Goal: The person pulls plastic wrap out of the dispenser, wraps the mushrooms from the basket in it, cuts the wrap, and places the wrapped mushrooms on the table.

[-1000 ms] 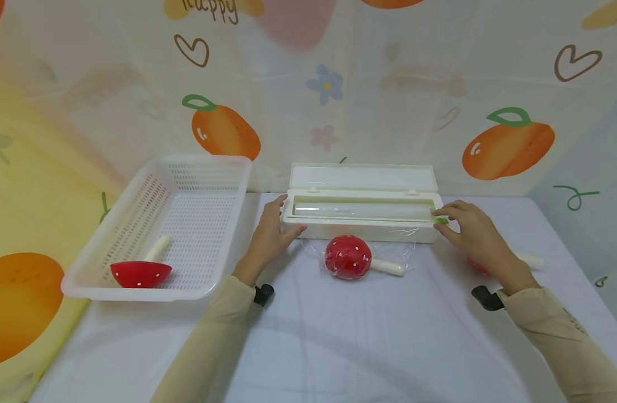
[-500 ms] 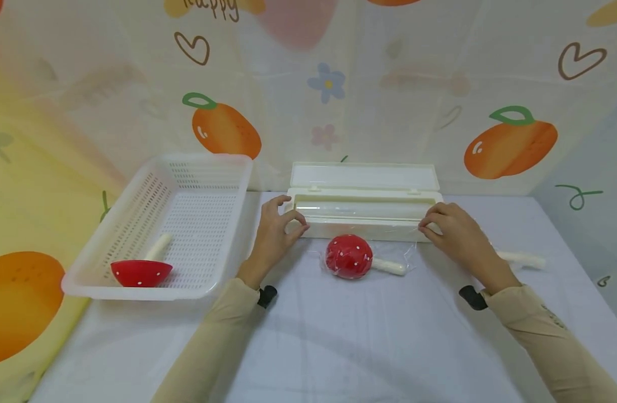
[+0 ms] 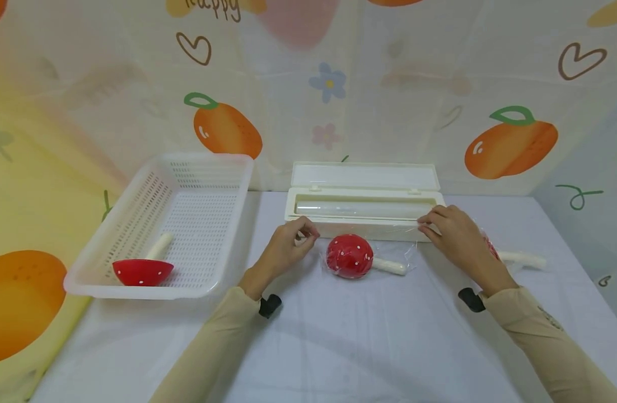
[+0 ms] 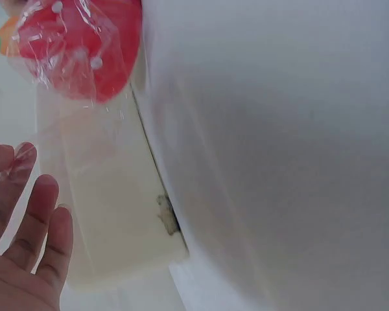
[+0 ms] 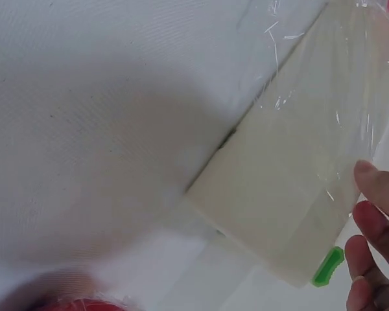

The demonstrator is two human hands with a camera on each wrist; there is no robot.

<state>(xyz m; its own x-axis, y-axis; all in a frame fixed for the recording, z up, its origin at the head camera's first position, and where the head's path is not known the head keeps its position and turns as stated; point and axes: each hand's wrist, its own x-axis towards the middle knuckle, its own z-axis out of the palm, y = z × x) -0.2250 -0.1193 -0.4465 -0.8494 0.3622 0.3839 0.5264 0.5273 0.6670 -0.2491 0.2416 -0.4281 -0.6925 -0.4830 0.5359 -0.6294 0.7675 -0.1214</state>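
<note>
1. Two hands pinch a clear wrap sheet (image 3: 389,238): the left hand (image 3: 288,249) its left corner, the right hand (image 3: 452,232) its right corner.
2. The sheet comes out of the open white box (image 3: 364,210) on the surface (image 3: 339,336).
3. A red toy mushroom (image 3: 350,256) lies under the wrap, between the hands.
4. Another red mushroom (image 3: 142,271) lies in the white basket (image 3: 112,246).

A white perforated plastic basket (image 3: 197,184) sits at the left of the frame on the pale tabletop (image 3: 369,336). Inside it, near the lower edge, lies a red dotted toy mushroom cap (image 3: 143,272) with a cream stem (image 3: 156,247) just behind. A backdrop (image 3: 439,95) printed with oranges, hearts and flowers fills the upper frame.
</note>
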